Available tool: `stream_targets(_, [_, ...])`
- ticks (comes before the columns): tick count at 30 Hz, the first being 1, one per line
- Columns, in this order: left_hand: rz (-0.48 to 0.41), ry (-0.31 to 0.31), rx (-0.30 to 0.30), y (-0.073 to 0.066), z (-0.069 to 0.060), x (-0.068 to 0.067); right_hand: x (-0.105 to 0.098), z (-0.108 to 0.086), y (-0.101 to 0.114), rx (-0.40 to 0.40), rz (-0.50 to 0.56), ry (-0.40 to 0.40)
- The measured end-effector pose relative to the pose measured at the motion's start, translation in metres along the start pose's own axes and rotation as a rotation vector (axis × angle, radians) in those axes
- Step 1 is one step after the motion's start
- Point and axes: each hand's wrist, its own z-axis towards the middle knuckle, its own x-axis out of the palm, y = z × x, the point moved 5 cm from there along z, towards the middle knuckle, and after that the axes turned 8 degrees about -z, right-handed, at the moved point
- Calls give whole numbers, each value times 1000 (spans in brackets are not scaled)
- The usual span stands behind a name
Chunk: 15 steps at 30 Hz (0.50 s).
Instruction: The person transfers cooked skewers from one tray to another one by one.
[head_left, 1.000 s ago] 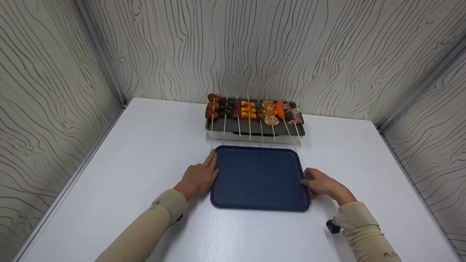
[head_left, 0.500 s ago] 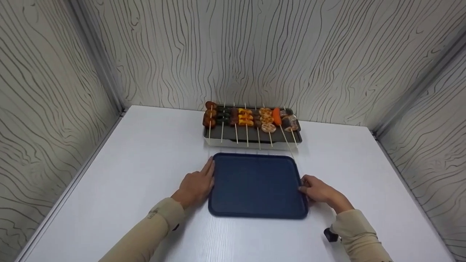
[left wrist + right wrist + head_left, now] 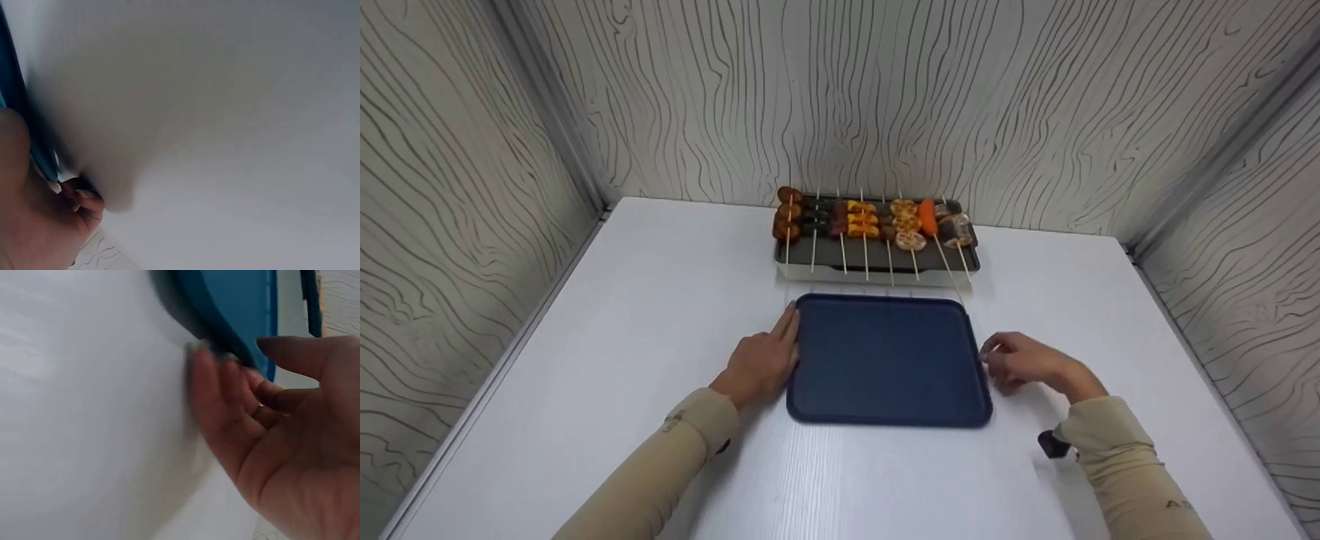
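A dark blue rectangular tray (image 3: 889,360) lies on the white table. My left hand (image 3: 761,364) rests along its left edge, fingers extended and touching the rim; in the left wrist view the hand (image 3: 39,219) is beside the tray's blue edge (image 3: 11,73). At the tray's right edge is my right hand (image 3: 1024,361), its fingers bent loosely. In the right wrist view, the thumb of the right hand (image 3: 281,416) stands apart from the other fingers, close to the tray rim (image 3: 216,320), and no grip on it shows.
Behind the tray, a dark grill plate (image 3: 829,257) on a light base holds several food skewers, their sticks pointing toward me. One stick, under the orange sausage (image 3: 928,217), reaches nearly to the tray's back right corner. Patterned panels (image 3: 840,97) enclose the table's back and sides.
My right hand has loosened from the tray's right edge and shifted slightly to the right. The left hand keeps its place at the left edge. The head view has tilted a little.
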Motion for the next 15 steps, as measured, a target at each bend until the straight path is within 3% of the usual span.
stream_targets(2, [6,8,-6,0,4,-1,-22,0,9,-9,-41,-47])
stream_targets(7, [26,6,-25,1,7,-3,-63,10,35,-43,-144,-254])
stream_targets(11, [18,21,-29,0,6,-3,-77,22,50,-48,-184,-353])
stream_targets(15, [16,34,-34,-3,3,-2,-80,36,57,-58,-195,-384])
